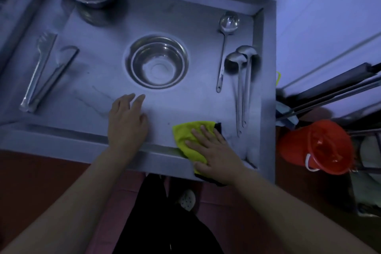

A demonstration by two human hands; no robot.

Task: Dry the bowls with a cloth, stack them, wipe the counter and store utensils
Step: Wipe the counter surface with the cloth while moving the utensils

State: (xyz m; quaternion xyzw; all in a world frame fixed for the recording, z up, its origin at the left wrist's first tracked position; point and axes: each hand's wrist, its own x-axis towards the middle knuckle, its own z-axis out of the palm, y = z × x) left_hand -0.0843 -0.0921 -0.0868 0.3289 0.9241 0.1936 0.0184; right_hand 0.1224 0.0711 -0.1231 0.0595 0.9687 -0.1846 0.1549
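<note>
Cloth (pixel 188 140) flat under right hand (pixel 214 156), left hand (pixel 127 119) flat, empty; wiping toward ladles (pixel 240 88) right of cloth could knock them off counter (pixel 92 88).

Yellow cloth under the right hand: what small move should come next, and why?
Probably slide the yellow cloth forward across the counter toward the bowl. The right hand presses it flat at the near edge, and the left hand rests beside it.
</note>
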